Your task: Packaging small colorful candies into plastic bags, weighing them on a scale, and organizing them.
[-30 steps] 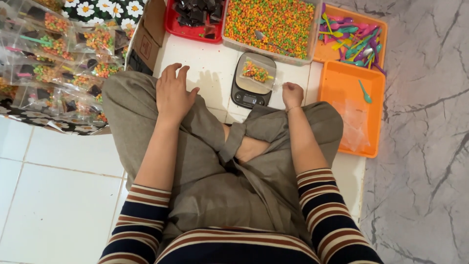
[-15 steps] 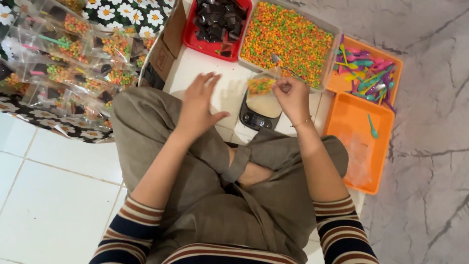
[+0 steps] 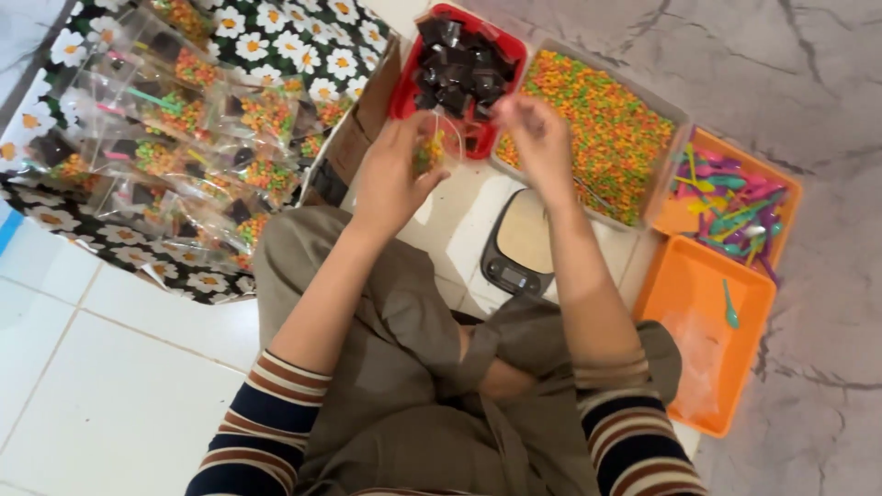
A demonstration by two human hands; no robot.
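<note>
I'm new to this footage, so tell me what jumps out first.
Centre top, the left hand and right hand hold a small clear plastic bag of orange-green candy bits. Behind lie a large clear tray of the same multicoloured bits and a red tray of dark wrapped squares. Filled clear bags pile up at left.

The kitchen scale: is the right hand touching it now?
Apart. In the head view the right hand is raised over the candy tray, clear of the scale.

Single head cam, looks steeply down, close over lap, floor.
</note>
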